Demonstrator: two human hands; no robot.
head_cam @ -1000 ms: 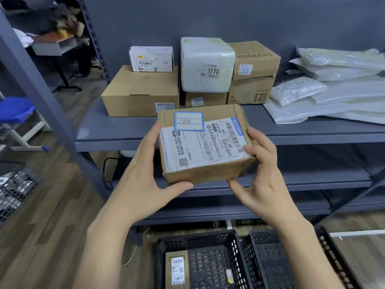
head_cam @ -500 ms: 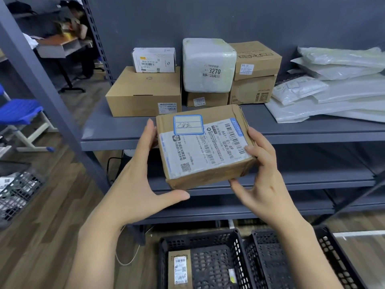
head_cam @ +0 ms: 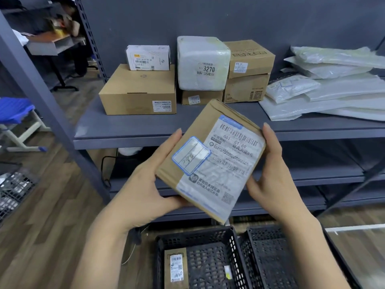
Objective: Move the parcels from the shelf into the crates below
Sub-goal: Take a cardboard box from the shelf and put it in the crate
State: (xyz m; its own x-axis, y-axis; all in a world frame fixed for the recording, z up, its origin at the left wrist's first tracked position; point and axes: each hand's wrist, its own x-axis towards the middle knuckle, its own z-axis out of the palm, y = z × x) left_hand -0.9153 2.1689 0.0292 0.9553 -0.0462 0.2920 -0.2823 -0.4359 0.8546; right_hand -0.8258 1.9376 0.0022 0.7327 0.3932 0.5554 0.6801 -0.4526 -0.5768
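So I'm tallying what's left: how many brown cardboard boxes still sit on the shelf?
4: a wide one at left, one under the white parcel, two stacked right of it. More may hide behind.

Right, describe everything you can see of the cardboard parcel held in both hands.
The cardboard parcel is a flattish brown box, tilted with one corner down, held in the air in front of the shelf and above the black crates. A large white shipping label with barcodes covers its top face, beside a smaller blue-bordered sticker. The left hand grips its lower left edge; the right hand holds its right side.
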